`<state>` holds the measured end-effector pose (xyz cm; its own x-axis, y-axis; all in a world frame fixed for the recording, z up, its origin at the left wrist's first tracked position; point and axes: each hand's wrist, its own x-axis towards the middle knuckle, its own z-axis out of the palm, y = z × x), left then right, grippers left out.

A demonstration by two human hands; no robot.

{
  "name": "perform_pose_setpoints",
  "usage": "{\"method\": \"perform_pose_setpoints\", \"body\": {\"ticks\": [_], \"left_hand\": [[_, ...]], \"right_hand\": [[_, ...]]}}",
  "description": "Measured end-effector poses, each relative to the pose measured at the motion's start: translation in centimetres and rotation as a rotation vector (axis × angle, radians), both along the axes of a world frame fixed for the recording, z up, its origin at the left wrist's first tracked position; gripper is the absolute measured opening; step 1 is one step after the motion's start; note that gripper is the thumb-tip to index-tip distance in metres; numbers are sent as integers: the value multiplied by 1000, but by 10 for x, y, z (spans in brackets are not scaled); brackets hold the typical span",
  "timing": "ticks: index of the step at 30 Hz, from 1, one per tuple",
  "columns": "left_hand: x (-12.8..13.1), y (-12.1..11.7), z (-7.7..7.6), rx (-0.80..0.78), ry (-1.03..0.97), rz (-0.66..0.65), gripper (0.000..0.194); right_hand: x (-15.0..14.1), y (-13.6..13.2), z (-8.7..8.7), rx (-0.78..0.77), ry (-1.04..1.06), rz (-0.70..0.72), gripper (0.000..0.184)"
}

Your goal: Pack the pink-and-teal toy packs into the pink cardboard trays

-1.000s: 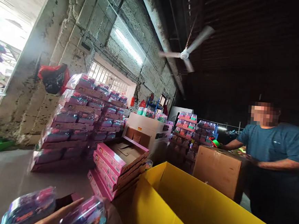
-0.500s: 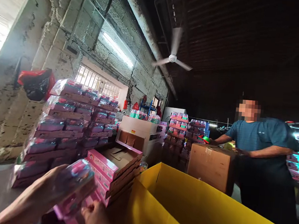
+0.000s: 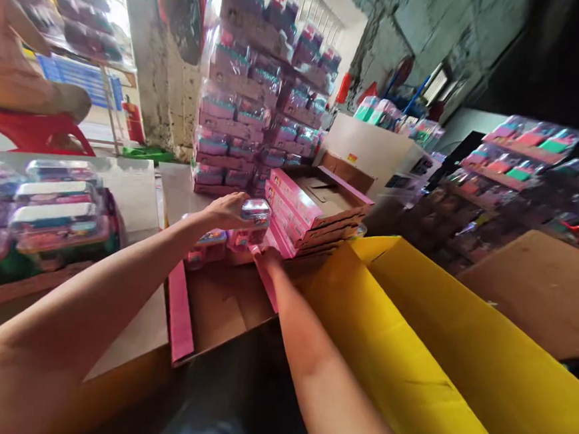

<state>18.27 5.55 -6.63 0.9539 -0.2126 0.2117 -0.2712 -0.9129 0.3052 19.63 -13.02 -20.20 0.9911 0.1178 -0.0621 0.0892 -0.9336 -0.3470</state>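
Note:
My left hand [image 3: 230, 211] grips a clear plastic pack [image 3: 256, 213] with pink contents, low over the far right corner of an open cardboard tray [image 3: 182, 312] with pink sides. Another clear pack [image 3: 210, 243] sits in the far left corner of this tray, beside the held one. My right hand [image 3: 268, 261] is closed on the tray's right pink side, close to the held pack; its fingertips are partly hidden. Bare brown cardboard shows in the tray's near part.
Pink trays [image 3: 315, 202] are stacked just beyond my right hand. A large yellow box [image 3: 391, 332] stands at the right. Tall stacks of wrapped packs [image 3: 238, 106] rise behind; more packs [image 3: 59, 215] lie left. A person's arm and leg [image 3: 19, 89] show by a red stool [image 3: 35, 131].
My view has swung left and down, bringing the open tray into sight. The pack in my left hand is now down at the tray's far corner. The co-worker at right is out of view.

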Motion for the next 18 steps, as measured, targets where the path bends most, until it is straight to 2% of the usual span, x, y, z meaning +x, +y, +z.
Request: {"method": "perform_pose_setpoints", "body": {"ticks": [3,8,11,15,18], "left_hand": [[-3,2,-10,56,0,35,84],[-3,-5,-20,207,40,33,80],[3,-9,-12,234,107,7,90],[13,-18,7,335,209,12,93],[19,-30,12,353,197,29,97]], "right_hand": [[8,-4,-6,-17,20,-26,40],[10,-4,-11,-40,10,-26,58],[4,-3,-13,-47,-27,-26,63],[2,1,-7,-69,-54,-2,55],[7,6,2,-88,4,10,48]]}}
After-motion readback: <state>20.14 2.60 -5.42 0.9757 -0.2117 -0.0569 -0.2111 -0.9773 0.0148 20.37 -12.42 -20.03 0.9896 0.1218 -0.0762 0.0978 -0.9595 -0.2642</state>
